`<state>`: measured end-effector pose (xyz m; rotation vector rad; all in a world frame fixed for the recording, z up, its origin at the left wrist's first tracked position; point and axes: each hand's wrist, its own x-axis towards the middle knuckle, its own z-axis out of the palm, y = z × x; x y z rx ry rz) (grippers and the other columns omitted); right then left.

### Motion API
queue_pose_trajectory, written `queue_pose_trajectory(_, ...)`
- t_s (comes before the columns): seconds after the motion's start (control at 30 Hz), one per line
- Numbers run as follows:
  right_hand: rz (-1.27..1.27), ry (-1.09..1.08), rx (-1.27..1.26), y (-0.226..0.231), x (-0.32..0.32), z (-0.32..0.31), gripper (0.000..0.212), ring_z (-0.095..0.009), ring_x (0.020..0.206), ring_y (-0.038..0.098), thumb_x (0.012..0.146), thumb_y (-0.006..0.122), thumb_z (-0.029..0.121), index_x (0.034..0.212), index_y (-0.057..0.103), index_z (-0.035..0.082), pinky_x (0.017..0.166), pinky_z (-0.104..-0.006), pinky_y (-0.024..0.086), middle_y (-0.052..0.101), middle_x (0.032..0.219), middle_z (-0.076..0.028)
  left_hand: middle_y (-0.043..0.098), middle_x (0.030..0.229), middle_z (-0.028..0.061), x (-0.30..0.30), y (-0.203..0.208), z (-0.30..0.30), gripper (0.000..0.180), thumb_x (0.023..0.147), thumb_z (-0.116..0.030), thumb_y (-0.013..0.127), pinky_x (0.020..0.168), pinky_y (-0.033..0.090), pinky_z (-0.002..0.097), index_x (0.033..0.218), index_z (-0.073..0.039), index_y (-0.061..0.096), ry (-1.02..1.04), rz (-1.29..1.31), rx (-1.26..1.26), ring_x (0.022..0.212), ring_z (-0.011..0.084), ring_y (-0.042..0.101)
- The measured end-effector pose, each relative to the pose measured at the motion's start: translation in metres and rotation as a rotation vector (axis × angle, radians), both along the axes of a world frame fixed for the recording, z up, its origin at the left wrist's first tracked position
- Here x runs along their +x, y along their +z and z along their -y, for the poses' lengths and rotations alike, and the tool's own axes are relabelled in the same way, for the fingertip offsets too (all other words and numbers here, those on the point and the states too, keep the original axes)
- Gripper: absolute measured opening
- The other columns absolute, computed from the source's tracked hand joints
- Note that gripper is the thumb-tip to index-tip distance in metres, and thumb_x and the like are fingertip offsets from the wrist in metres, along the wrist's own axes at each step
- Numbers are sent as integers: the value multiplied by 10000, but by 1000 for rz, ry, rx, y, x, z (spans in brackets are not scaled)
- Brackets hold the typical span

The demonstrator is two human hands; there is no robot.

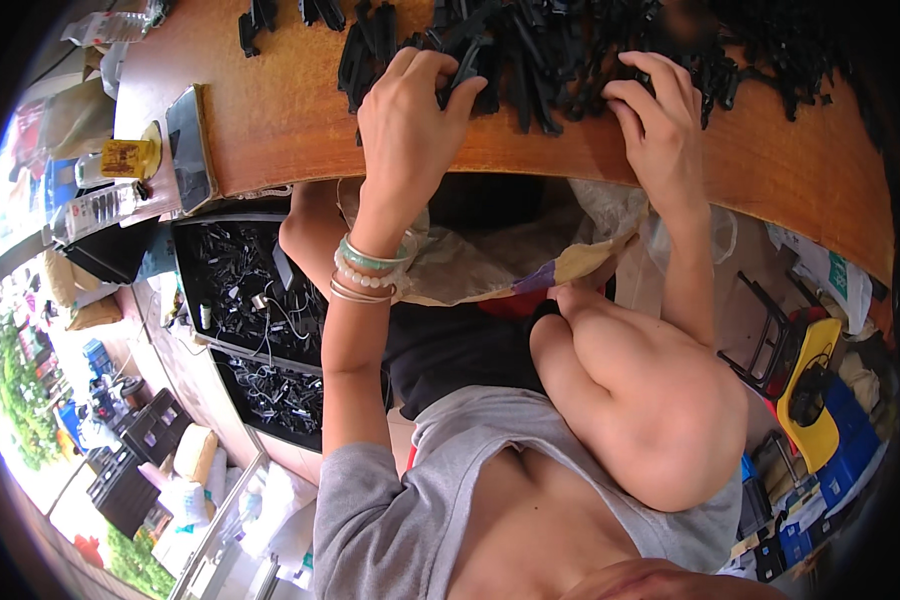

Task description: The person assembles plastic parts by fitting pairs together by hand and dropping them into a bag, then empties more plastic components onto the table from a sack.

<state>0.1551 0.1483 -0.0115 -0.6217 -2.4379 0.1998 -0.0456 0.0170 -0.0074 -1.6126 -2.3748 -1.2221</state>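
A heap of thin black plastic pieces (530,65) lies along the far side of the wooden table (300,110). At the heap's left part, my left hand (410,125) is closed, with a dark narrow plastic piece (462,68) between thumb and forefinger. Bracelets circle that wrist. My right hand (662,130) hovers at the near edge of the heap, its fingers bent and apart, with nothing visible in them. Below the table edge, a translucent plastic bag (470,265) lies open over my lap, between my forearms.
Black trays (260,400) full of small dark parts and cables stand on the floor at left. A dark flat case (190,150) and a yellow container (130,158) sit at the table's left end. A yellow chair (810,400) and blue bins (850,450) are at right.
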Motion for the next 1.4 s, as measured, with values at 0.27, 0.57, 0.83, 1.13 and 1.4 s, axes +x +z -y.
queue_pose_trajectory(0.27,-563,11,-642,-13,9,-7,90,-152,892,622,868,611,-16,939,643,31,802,-271,495,672,1023,-65,615,789,41,11,7,7,128,815,-68,713,537,451,240,857,14,625,84,647,140,610,108,579)
queue_pose_trajectory(0.57,-763,156,-978,10,21,4,221,-129,815,626,932,548,47,1125,617,-38,749,-229,499,668,939,-106,644,1024,171,47,22,11,228,830,54,604,792,565,296,1047,65,532,-215,1434,234,852,193,665)
queue_pose_trajectory(0.83,-260,396,-959,35,15,40,147,-133,681,621,800,692,-10,947,683,-8,601,-230,485,675,848,-94,647,1076,179,65,20,5,214,960,-106,514,780,550,287,1073,74,543,-242,1739,237,897,224,670)
queue_pose_trajectory(1.13,-387,173,-795,27,12,50,144,-137,703,646,776,714,-16,915,677,-8,624,-235,500,681,818,-76,698,886,106,68,23,19,332,838,-34,647,655,513,263,1165,9,614,-352,1046,14,737,157,652)
queue_pose_trajectory(1.4,-370,171,-446,32,6,41,307,-168,773,646,726,720,-41,1024,662,3,640,-248,510,654,1012,-120,683,876,165,63,34,23,343,776,-7,697,639,523,286,1108,30,616,-386,381,-20,733,213,687)
